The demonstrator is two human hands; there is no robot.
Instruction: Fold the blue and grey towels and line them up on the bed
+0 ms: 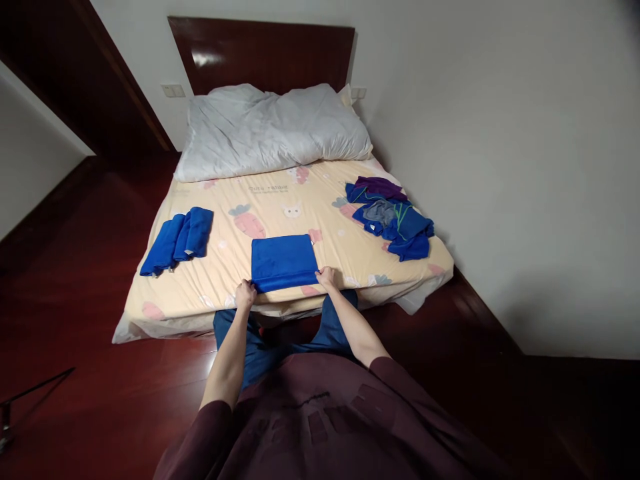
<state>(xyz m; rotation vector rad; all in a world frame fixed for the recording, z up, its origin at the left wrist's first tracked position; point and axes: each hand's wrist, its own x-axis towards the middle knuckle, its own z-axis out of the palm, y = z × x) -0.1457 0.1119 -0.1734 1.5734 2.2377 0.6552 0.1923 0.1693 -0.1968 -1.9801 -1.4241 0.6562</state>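
A blue towel lies flat as a rectangle near the front edge of the bed, with its near edge turned over into a strip. My left hand is closed on the near left corner of that strip. At the near right corner, my right hand pinches the same strip. To the left, several rolled blue towels lie side by side. A loose heap of cloths, blue with some purple and grey, lies on the right side of the bed.
A yellow printed sheet covers the mattress. A folded white quilt lies against the dark wooden headboard. The wall runs along the right side, and a thin black stand is on the floor at left.
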